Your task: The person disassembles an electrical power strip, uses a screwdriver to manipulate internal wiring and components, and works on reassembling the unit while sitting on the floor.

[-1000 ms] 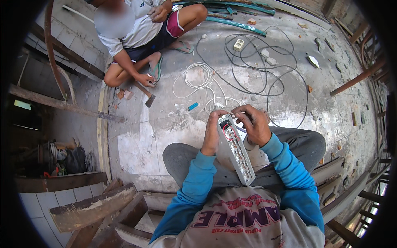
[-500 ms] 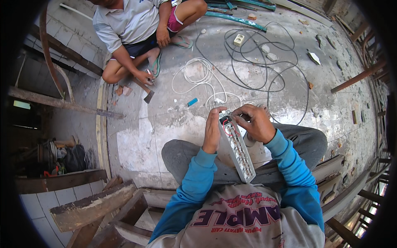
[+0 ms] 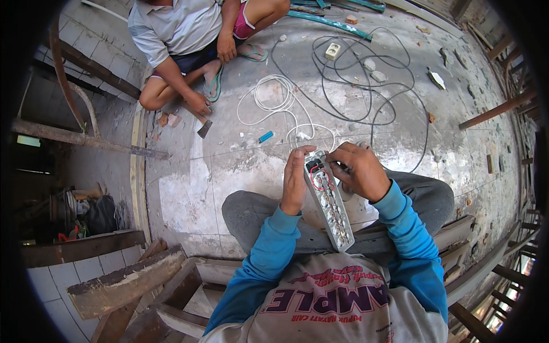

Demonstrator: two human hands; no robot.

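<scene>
An opened grey power strip (image 3: 331, 214) rests tilted over my lap, its inside facing up. Metal contacts run along it, and red wires (image 3: 317, 171) loop beside a black part at the far end. My left hand (image 3: 294, 182) holds the far end from the left side, thumb and fingers along the casing. At the far right corner, my right hand (image 3: 361, 171) has its fingers pinched together by the casing; whatever is between the fingertips is too small to make out. A white cable (image 3: 269, 94) lies coiled on the floor just beyond the strip.
A blue stick-like piece (image 3: 266, 136) lies beyond my left hand. Black cable (image 3: 366, 123) with a white socket (image 3: 332, 51) spreads across the floor. Another person (image 3: 177, 34) sits at far left, a hand near a hatchet (image 3: 204, 128). Wooden beams (image 3: 131, 280) are stacked near left.
My right hand has shifted slightly right and back from the strip's far end. The strip's tilt has changed slightly. The other person's hand and the hatchet have moved a little.
</scene>
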